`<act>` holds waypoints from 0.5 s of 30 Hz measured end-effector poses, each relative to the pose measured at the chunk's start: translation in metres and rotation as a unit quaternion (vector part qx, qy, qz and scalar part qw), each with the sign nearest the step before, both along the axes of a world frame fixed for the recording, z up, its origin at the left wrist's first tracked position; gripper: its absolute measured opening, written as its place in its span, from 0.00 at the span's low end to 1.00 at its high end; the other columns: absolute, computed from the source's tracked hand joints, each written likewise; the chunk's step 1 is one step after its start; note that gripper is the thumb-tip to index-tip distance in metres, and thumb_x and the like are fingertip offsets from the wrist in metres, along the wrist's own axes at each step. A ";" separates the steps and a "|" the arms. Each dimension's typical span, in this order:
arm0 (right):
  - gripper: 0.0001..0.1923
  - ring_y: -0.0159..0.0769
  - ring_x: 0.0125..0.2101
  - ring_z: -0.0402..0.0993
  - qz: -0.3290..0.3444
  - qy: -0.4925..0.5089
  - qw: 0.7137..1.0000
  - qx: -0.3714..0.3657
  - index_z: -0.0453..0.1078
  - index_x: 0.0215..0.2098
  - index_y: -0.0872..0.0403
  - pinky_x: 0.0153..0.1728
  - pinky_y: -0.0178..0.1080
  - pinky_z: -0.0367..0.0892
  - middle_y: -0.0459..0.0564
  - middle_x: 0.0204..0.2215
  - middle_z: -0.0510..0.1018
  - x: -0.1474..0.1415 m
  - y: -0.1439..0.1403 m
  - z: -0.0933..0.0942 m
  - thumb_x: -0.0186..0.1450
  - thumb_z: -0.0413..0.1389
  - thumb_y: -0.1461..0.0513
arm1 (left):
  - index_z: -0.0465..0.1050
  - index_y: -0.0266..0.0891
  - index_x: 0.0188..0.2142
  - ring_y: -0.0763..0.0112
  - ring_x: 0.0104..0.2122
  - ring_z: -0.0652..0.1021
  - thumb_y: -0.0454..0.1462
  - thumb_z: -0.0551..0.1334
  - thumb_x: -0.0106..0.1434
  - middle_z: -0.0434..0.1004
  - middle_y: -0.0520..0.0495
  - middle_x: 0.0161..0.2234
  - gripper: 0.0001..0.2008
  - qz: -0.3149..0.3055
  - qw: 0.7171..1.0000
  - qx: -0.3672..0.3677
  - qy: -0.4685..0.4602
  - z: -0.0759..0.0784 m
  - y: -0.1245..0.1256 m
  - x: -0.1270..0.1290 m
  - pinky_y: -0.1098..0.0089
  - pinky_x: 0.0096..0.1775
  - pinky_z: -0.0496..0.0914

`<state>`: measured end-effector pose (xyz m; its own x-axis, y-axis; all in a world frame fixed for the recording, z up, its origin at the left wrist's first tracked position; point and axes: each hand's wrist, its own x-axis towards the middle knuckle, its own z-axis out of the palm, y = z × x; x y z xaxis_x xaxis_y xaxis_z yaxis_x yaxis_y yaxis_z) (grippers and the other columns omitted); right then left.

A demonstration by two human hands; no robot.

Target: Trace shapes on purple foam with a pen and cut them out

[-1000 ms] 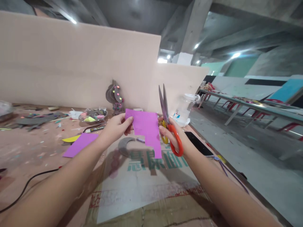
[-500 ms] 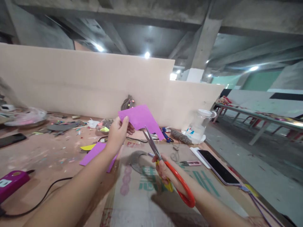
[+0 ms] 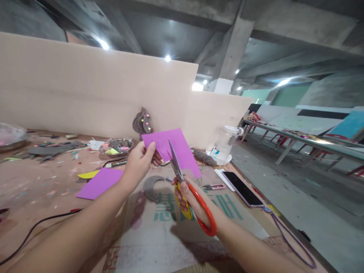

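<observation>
**Scissors at the purple sheet**

Left hand [image 3: 139, 165] pinched purple paper [image 3: 173, 149] by its corner, raised above the table [image 3: 42, 182], edge free for cutting. Right hand [image 3: 189, 197] gripped scissors [image 3: 184, 182], fingers curled through the loops, blades against the sheet.

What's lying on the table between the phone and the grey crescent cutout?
In the head view, small pink-handled clippers lie between the phone and the grey crescent cutout; the right hand with the scissors hangs above that stretch.
</observation>
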<state>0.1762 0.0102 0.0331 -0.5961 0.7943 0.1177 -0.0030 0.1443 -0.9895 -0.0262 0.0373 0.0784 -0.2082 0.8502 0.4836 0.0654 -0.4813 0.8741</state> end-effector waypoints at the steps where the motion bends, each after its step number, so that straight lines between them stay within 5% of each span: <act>1: 0.24 0.28 0.21 0.53 -0.001 0.004 1.000 -0.008 0.62 0.44 0.51 0.21 0.34 0.52 0.41 0.25 0.58 -0.001 -0.001 0.001 0.68 0.47 0.41 | 0.67 0.39 0.30 0.72 0.20 0.76 0.50 0.59 0.64 0.73 0.53 0.20 0.17 -0.001 1.000 0.000 -0.001 0.000 0.000 0.000 0.72 0.24 0.71; 15: 0.24 0.24 0.17 0.49 -0.021 0.003 0.999 -0.050 0.59 0.37 0.51 0.16 0.30 0.48 0.37 0.21 0.57 -0.004 -0.001 0.001 0.64 0.53 0.40 | 0.67 0.38 0.29 0.72 0.18 0.76 0.50 0.59 0.64 0.74 0.52 0.19 0.17 -0.009 1.000 -0.007 -0.014 -0.003 0.004 -0.001 0.72 0.23 0.72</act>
